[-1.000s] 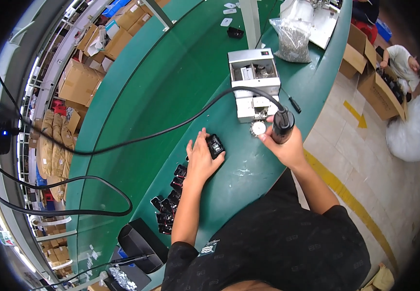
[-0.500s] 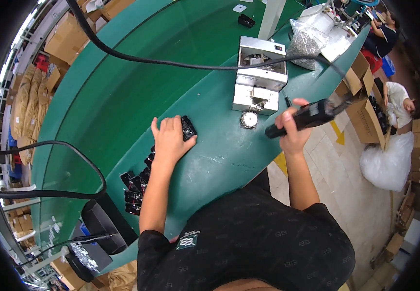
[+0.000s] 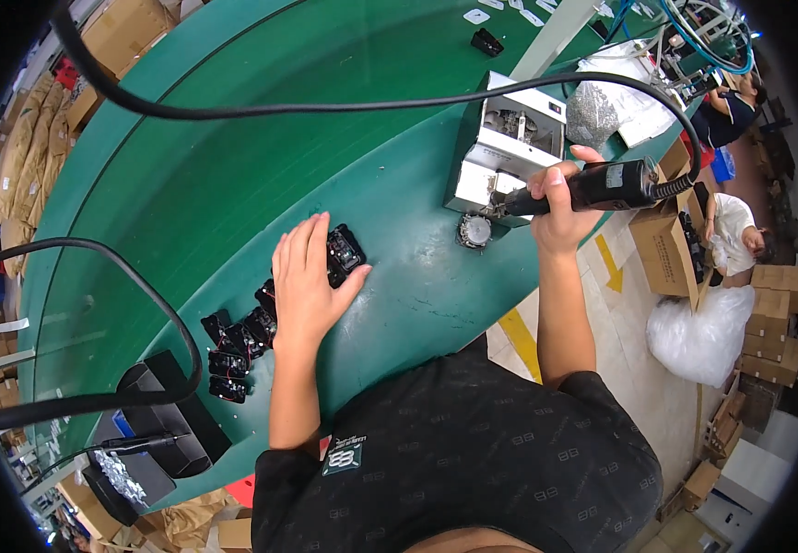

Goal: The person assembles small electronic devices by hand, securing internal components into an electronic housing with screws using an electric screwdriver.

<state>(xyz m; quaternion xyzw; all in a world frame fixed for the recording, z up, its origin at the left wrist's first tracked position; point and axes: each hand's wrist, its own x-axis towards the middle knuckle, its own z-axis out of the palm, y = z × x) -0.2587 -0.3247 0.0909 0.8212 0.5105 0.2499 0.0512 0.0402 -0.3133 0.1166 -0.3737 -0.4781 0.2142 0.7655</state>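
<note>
My right hand (image 3: 565, 214) is wrapped around a corded black electric screwdriver (image 3: 616, 185), held nearly level. Its front end is at the front of a white box-shaped screw feeder (image 3: 521, 129); the exact contact of the tip is hard to make out. My left hand (image 3: 304, 281) rests with its fingers stretched out beside and partly over a small black plastic housing (image 3: 346, 251). Several similar black housings (image 3: 228, 362) with thin red wires lie in a row running toward the near left, partly hidden by that hand. A round silver-topped piece (image 3: 475, 231) stands just before the feeder.
A green conveyor belt (image 3: 233, 157) curves behind the worktable. A clear bag of small metal parts (image 3: 592, 112) lies behind the feeder. Black bins (image 3: 164, 405) sit at the near left. Thick black cables cross overhead. Another person (image 3: 733, 230) is by open cartons (image 3: 664, 249) at right.
My right hand has brought the screwdriver up to the feeder's front. My left hand stays by the black housings, its fingers closer together. The whole view has shifted slightly.
</note>
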